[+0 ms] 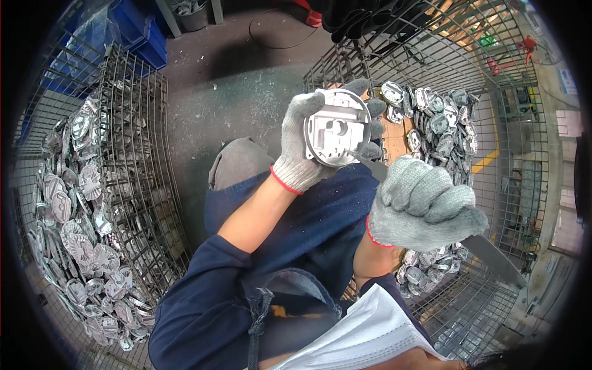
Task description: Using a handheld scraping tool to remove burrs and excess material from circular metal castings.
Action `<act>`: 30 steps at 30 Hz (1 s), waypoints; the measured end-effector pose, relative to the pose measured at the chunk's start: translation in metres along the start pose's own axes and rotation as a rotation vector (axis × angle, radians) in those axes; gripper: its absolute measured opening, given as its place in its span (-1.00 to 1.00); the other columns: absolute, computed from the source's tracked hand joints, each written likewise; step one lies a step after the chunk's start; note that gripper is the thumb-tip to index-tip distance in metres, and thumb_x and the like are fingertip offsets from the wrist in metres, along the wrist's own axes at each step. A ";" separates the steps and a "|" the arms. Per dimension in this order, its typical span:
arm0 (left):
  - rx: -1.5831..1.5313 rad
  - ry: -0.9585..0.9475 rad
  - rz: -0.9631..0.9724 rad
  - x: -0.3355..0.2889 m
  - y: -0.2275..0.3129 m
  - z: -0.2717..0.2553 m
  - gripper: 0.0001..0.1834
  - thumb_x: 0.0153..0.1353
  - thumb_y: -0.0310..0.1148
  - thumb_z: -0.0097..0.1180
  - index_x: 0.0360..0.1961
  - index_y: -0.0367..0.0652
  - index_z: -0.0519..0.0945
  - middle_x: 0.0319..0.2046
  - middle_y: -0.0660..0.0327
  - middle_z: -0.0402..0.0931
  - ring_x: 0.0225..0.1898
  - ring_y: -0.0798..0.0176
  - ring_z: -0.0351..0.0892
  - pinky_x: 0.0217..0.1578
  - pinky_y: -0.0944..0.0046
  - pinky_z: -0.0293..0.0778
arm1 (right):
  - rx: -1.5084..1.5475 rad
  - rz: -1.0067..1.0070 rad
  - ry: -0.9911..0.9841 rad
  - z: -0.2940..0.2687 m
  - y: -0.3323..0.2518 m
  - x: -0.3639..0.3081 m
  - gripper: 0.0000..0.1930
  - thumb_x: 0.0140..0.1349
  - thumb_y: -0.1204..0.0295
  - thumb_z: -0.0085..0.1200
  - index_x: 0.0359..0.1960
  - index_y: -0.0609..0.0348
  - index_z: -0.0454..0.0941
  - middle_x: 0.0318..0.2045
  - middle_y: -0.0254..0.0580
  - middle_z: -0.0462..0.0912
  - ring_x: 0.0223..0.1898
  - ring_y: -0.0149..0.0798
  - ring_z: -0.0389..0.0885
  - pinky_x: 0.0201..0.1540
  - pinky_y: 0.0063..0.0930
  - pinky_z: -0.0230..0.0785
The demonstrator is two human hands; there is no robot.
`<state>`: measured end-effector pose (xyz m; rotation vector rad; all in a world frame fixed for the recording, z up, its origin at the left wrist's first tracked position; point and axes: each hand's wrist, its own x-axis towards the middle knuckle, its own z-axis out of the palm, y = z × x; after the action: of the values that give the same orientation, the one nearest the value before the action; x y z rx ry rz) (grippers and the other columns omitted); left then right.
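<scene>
In my left hand (297, 140) is a round silver metal casting (338, 131), its recessed face turned up toward me. The thumb and fingers grip it around the rim. My right hand (425, 203) is closed around a flat grey metal file (494, 261). One end of the file meets the lower right rim of the casting; the other sticks out past the hand toward the lower right. Both hands wear grey knit gloves with red cuffs.
Wire mesh baskets stand on both sides, the left one (137, 132) and the right one (493, 120), each with piles of similar castings. Cardboard (394, 139) shows in the right basket. Blue crates (148, 43) and a grey bucket (192, 17) are at the far left.
</scene>
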<state>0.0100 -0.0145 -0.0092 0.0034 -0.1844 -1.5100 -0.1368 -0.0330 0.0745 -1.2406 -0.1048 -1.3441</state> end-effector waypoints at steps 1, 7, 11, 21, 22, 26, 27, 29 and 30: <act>0.006 0.007 -0.002 -0.001 -0.001 0.000 0.04 0.32 0.34 0.03 0.62 -0.18 0.28 0.43 -0.28 0.44 0.24 -0.31 0.68 0.12 -0.42 0.69 | 0.004 -0.003 0.022 0.000 0.001 -0.002 -0.31 0.67 -0.29 -0.42 -0.52 -0.07 0.28 -0.67 -0.33 0.31 -0.71 -0.35 0.28 -0.63 -0.38 0.30; -0.208 0.037 -0.006 0.000 -0.003 0.000 -0.12 0.31 0.12 0.16 0.48 -0.29 0.39 0.24 -0.27 0.60 0.06 -0.24 0.78 0.06 -0.37 0.74 | -0.113 0.010 0.029 0.004 0.016 -0.021 -0.51 0.56 0.07 -0.02 -0.53 0.06 0.35 -0.62 -0.18 0.44 -0.60 -0.17 0.39 -0.52 -0.30 0.30; 0.069 0.017 -0.003 0.000 -0.005 -0.003 0.00 0.29 0.25 0.11 0.61 -0.18 0.30 0.38 -0.25 0.50 0.21 -0.24 0.71 0.20 -0.36 0.64 | -0.054 0.175 0.006 0.008 0.010 -0.007 -0.54 0.54 0.18 0.04 -0.55 0.10 0.32 -0.59 -0.16 0.46 -0.56 -0.16 0.36 -0.51 -0.27 0.23; -0.350 -0.267 -0.015 -0.002 0.003 -0.010 -0.01 0.27 0.37 0.21 0.59 0.03 0.37 0.50 -0.17 0.38 0.35 -0.30 0.53 0.20 -0.32 0.55 | 0.027 -0.078 -0.085 0.012 -0.036 0.003 -0.31 0.68 -0.26 -0.40 -0.46 0.01 0.37 -0.55 -0.29 0.47 -0.59 -0.26 0.41 -0.52 -0.29 0.35; -0.355 -0.268 -0.011 -0.003 0.001 -0.010 0.02 0.26 0.37 0.21 0.61 0.03 0.35 0.51 -0.17 0.35 0.35 -0.29 0.53 0.21 -0.33 0.55 | 0.059 -0.037 -0.062 0.010 -0.034 0.000 -0.30 0.68 -0.27 -0.40 -0.46 0.01 0.37 -0.56 -0.29 0.46 -0.59 -0.25 0.41 -0.51 -0.29 0.35; -0.319 -0.261 0.016 -0.006 -0.001 -0.011 0.15 0.23 0.42 0.22 0.69 0.03 0.19 0.58 -0.21 0.24 0.39 -0.31 0.52 0.28 -0.41 0.54 | 0.126 0.029 0.004 0.006 -0.018 -0.007 -0.29 0.66 -0.30 -0.42 -0.50 -0.03 0.32 -0.64 -0.30 0.39 -0.65 -0.25 0.38 -0.54 -0.33 0.35; -0.275 -0.256 0.032 -0.006 0.000 -0.010 0.16 0.22 0.43 0.21 0.70 0.03 0.17 0.58 -0.21 0.23 0.40 -0.33 0.51 0.28 -0.42 0.55 | 0.083 0.019 0.012 0.007 -0.014 -0.008 -0.29 0.65 -0.32 -0.42 -0.53 -0.07 0.28 -0.67 -0.33 0.34 -0.70 -0.30 0.33 -0.62 -0.37 0.33; -0.203 -0.229 0.059 -0.007 0.002 -0.009 0.18 0.23 0.43 0.20 0.70 0.00 0.14 0.57 -0.24 0.23 0.39 -0.35 0.53 0.28 -0.43 0.58 | 0.026 0.002 0.027 0.011 -0.008 -0.009 -0.29 0.64 -0.34 -0.43 -0.56 -0.10 0.23 -0.71 -0.35 0.30 -0.75 -0.33 0.30 -0.67 -0.39 0.33; -0.175 -0.210 0.069 -0.007 0.004 -0.008 0.18 0.23 0.42 0.19 0.71 -0.01 0.13 0.56 -0.26 0.23 0.38 -0.36 0.54 0.27 -0.42 0.59 | 0.010 -0.006 0.033 0.014 -0.004 -0.008 -0.28 0.63 -0.36 -0.44 -0.56 -0.11 0.22 -0.71 -0.35 0.30 -0.74 -0.32 0.31 -0.66 -0.37 0.34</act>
<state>0.0146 -0.0080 -0.0179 -0.2995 -0.2171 -1.4523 -0.1350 -0.0166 0.0772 -1.2105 -0.0923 -1.3674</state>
